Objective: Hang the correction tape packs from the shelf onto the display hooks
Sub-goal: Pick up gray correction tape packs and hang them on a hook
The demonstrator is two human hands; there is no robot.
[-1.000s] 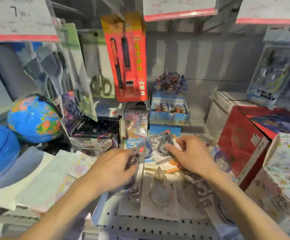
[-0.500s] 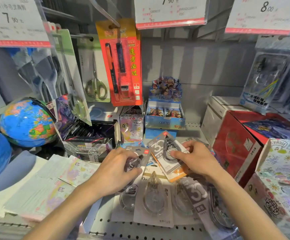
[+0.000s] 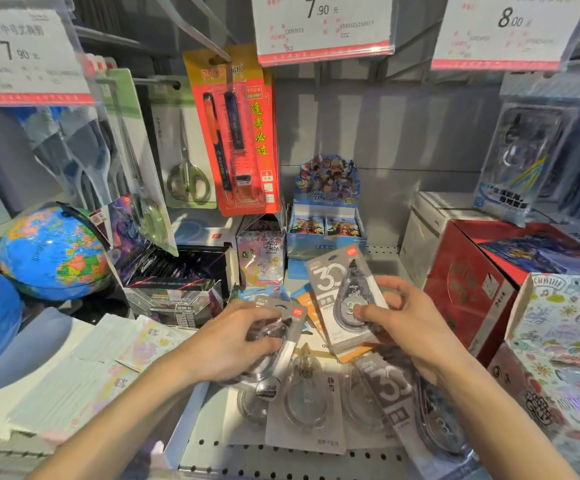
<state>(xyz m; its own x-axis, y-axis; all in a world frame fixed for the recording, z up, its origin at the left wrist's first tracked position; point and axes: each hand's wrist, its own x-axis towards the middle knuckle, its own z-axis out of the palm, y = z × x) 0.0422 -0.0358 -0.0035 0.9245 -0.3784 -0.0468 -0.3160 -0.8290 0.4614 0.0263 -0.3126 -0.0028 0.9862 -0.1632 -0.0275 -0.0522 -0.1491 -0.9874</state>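
Several correction tape packs [image 3: 304, 403] lie flat on the perforated grey shelf [image 3: 281, 459] in front of me. My right hand [image 3: 406, 327] pinches a grey pack marked "30" [image 3: 337, 289], tilted up off the pile, thumb on its clear blister. My left hand [image 3: 233, 341] grips another grey correction tape pack [image 3: 290, 320] just left of it, fingers curled over its blister. A bare metal display hook [image 3: 191, 26] juts out above the red pen pack.
Hanging scissors [image 3: 186, 171] and a red pen pack [image 3: 236, 133] fill the hooks upper left. Price tags [image 3: 323, 26] hang overhead. A globe [image 3: 52, 251] stands left, card boxes [image 3: 326, 230] behind the pile, a red box [image 3: 468, 285] and patterned boxes [image 3: 565, 341] on the right.
Both hands have lifted their packs higher off the pile; the right hand's "30" pack now stands more upright. My view has tilted upward, showing the price tags.
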